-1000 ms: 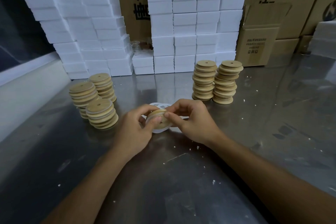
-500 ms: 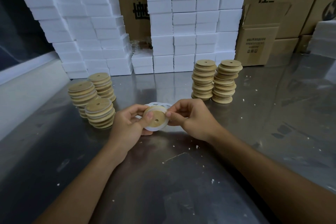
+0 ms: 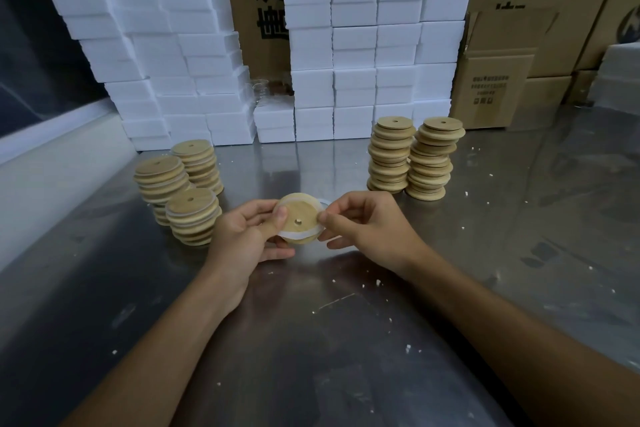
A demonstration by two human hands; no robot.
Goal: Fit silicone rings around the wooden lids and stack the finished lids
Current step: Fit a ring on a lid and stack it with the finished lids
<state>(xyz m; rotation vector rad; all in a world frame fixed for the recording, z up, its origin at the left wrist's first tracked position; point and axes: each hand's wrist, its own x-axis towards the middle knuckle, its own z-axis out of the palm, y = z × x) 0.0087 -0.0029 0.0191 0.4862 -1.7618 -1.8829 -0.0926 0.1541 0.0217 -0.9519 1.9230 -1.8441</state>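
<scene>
Head view showed a round pale wooden lid with a small centre hole (image 3: 298, 218) held up just above the steel table (image 3: 311, 340), between the two hands. A translucent white silicone ring (image 3: 300, 236) lay partly round its rim, seated along the lower edge, with a loop standing off at the right. The left hand (image 3: 247, 239) gripped the lid, thumb on its face and fingers curled behind. The right hand (image 3: 363, 222) pinched the loose part of the ring at the lid's right edge.

To finish the fit well, the left thumb should probably pin the seated part while the right hand stretches the loop evenly over the rim, without twisting it.

To the left stood three stacks of ringed lids (image 3: 192, 215); to the right, two stacks of bare wooden lids (image 3: 410, 156). Behind them rose white foam blocks (image 3: 353, 45) and brown cardboard boxes (image 3: 491, 94).
</scene>
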